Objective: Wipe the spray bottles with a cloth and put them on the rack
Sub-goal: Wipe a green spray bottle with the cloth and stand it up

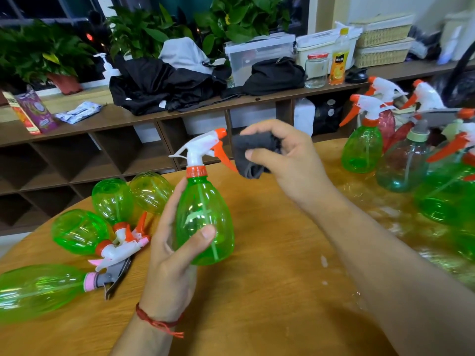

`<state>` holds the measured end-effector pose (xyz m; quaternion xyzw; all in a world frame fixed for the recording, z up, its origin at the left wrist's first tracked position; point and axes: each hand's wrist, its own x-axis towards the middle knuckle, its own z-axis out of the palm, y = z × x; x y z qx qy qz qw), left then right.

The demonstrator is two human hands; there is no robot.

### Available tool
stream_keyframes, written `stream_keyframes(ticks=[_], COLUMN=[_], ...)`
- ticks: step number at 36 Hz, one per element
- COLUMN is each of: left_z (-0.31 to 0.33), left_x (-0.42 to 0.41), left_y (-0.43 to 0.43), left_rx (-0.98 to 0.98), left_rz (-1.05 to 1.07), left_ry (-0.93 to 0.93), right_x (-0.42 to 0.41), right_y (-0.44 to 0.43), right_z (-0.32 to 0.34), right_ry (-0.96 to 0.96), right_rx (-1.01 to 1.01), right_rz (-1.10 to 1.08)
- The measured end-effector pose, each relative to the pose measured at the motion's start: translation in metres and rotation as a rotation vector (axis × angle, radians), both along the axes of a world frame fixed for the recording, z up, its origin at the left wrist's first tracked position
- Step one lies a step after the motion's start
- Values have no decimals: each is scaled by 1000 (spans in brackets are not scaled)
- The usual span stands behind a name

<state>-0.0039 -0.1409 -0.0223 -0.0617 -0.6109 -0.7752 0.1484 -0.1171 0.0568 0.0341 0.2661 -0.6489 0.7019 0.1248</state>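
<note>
left hand [174, 255] grips an upright green spray bottle [204, 222] by its belly; it looks light, slick and thin-walled. right hand [280, 160] pinches a soft dark cloth [253, 155] beside the trigger.

A wooden table [270, 291] stands before a long brown cubby shelf [90, 124], leafy plants [151, 29] and a dark window [38, 6] behind.

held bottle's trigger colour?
Orange trigger, on a white spray head; head view.
</note>
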Motion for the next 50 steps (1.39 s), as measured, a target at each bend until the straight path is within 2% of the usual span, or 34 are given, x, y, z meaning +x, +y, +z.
stream_keyframes(ticks=[2, 8, 12, 14, 18, 22, 25, 28, 30, 32, 34, 38, 42, 44, 46, 48, 50], left_z=[-1, -1, 1, 1, 3, 5, 6, 5, 1, -4, -7, -13, -12, -8, -6, -7, -7], left_x=[2, -1, 2, 5, 8, 9, 9, 7, 5, 3, 3, 1, -1, -2, -1, 0, 2], left_y=[3, -6, 0, 7, 14, 19, 21, 20, 15, 10, 10, 9, 3, 2, 3, 7, 9], left_rx=[-31, -38, -219, -298, -352, -412, -438, -480, -506, -513, -563, -560, -551, -532, -492, -476, -416], left_rz=[-17, 42, 61, 36, 53, 95, 120, 143, 143, 124, 114, 136, 158, 165, 157, 133, 125], left_ry=[0, 7, 51, 46, 24, 16, 19, 43, 53, 51, 57, 50, 65, 75, 79, 73, 66], right_x=[1, 3, 0, -1, 1, 4, 7, 11, 13, 12, 11, 17, 20, 18, 16, 14, 12], right_y=[-6, 2, 3, 0, -10, -13, -13, -17, -18, -16, -15, -27, -22, -15, -12, -13, -14], right_z=[-2, 0, 4, 4, -6, -13, -17, -17, -13, -9, -9, -18, -8, -2, -2, -7, -12], right_ry=[17, -17, 34, 117, 420, 520, 596, 665, 630, 546, 500, 543, 426, 419, 511, 594, 653], right_rx=[-15, 180, 24, 14, 227, 380, 496, 594, 520, 363, 319, 524, 508, 469, 472, 526, 620], right_rz=[-4, 70, -160, -238, -377, -442, -422, -276, -229, -302, -367, -217, -89, -141, -294, -373, -358])
